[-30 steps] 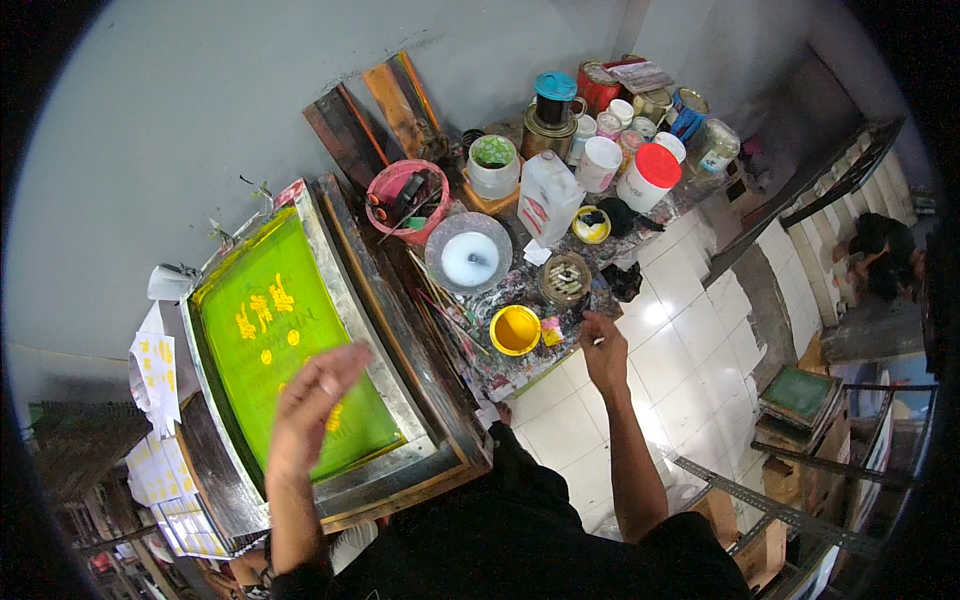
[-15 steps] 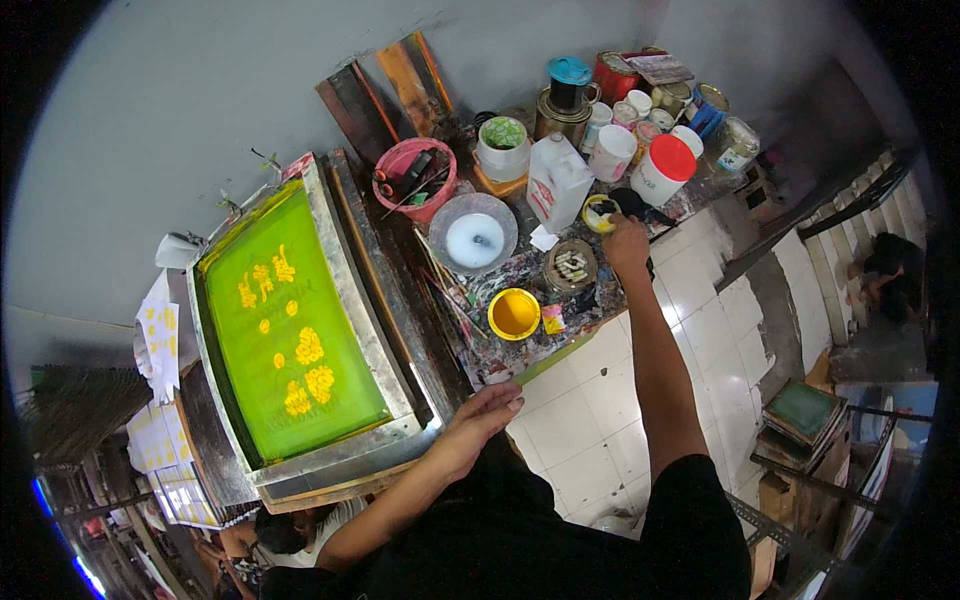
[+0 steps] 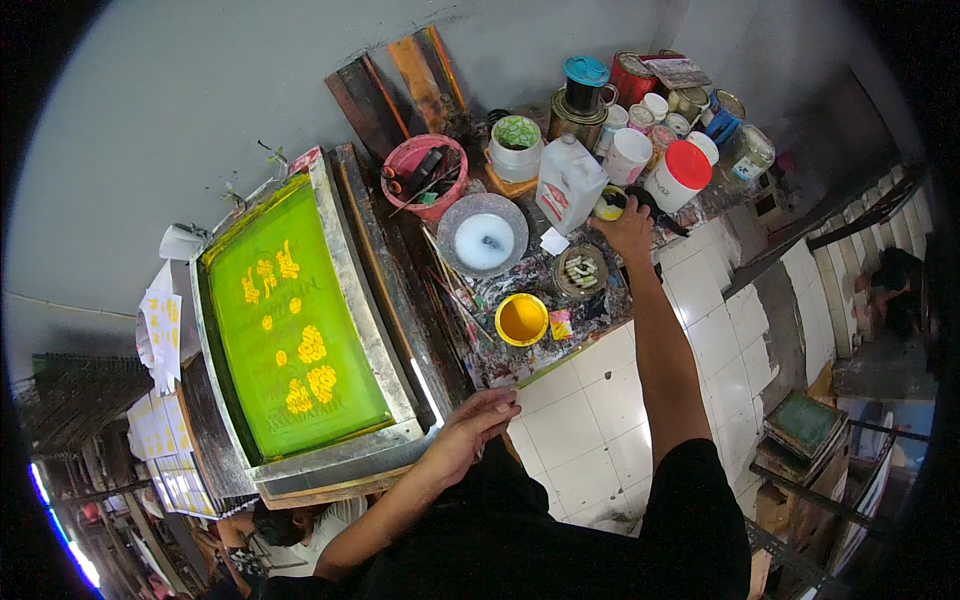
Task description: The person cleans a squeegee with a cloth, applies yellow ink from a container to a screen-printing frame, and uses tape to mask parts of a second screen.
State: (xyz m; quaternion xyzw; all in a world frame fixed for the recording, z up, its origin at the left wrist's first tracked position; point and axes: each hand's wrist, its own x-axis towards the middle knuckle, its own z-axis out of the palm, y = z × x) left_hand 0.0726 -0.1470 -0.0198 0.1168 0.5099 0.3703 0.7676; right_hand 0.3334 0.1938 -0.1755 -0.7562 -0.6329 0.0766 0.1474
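the right hand (image 3: 627, 232) was curled over a small yellow-rimmed tub (image 3: 608, 206) beside the jug (image 3: 570, 185) on the tabletop (image 3: 600, 312), grip unclear; the left hand (image 3: 476, 428) hovered half-closed, any contents hidden.

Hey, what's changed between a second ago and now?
The bare left hand has drawn back rightward, off the metal-framed green mesh screen. The bare right hand has reached forward, past the round yellow plastic tub, to the small round yellow-rimmed container; whether it grips it is unclear. The screen, tub and whitish plastic jug stay put.
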